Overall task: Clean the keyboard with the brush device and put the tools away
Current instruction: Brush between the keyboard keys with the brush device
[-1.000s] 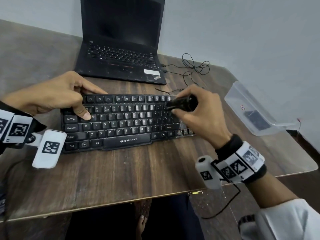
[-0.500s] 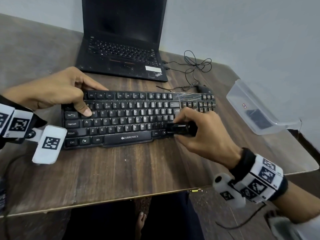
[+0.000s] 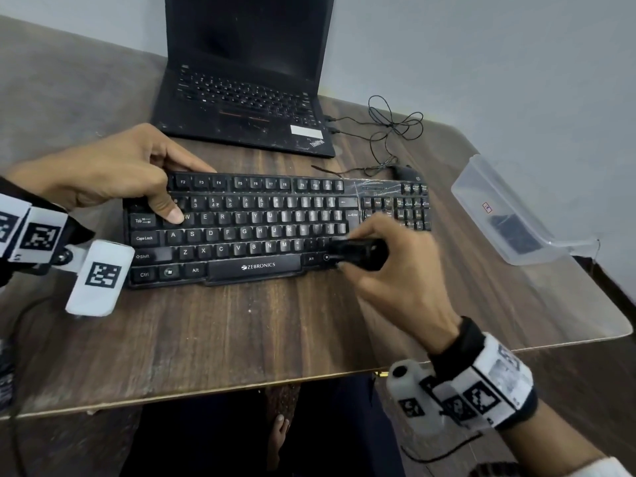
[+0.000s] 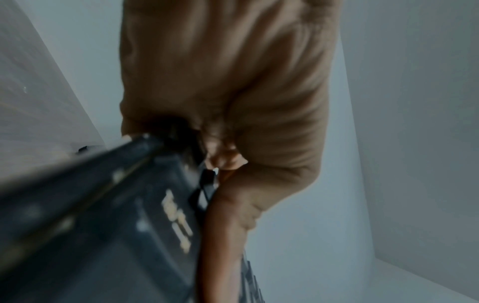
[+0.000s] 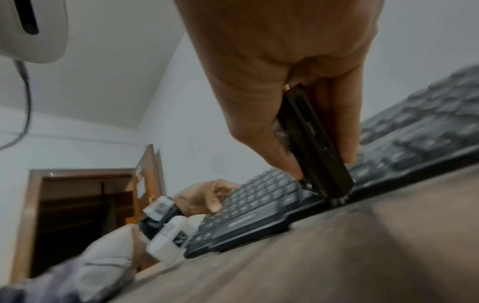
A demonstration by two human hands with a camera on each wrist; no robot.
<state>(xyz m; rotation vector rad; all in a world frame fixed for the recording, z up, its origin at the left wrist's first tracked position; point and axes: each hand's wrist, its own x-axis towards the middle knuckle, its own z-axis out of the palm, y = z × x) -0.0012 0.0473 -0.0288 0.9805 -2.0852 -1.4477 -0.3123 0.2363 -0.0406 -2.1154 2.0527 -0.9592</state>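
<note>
Gripping brush device [image 3: 358, 253] in right hand [image 3: 395, 270], against keyboard's [image 3: 241, 228] front edge

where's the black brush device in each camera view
Head: brush device lies right of centre, gripped by the right hand, over the keyboard's lower right keys.
Left wrist: not in it; only the left hand and the keyboard's edge.
Right wrist: centre right, tip down at the keyboard's near edge.
Shared landmark: the keyboard.

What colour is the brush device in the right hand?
Black; the brush device shows best in the right wrist view.
</note>
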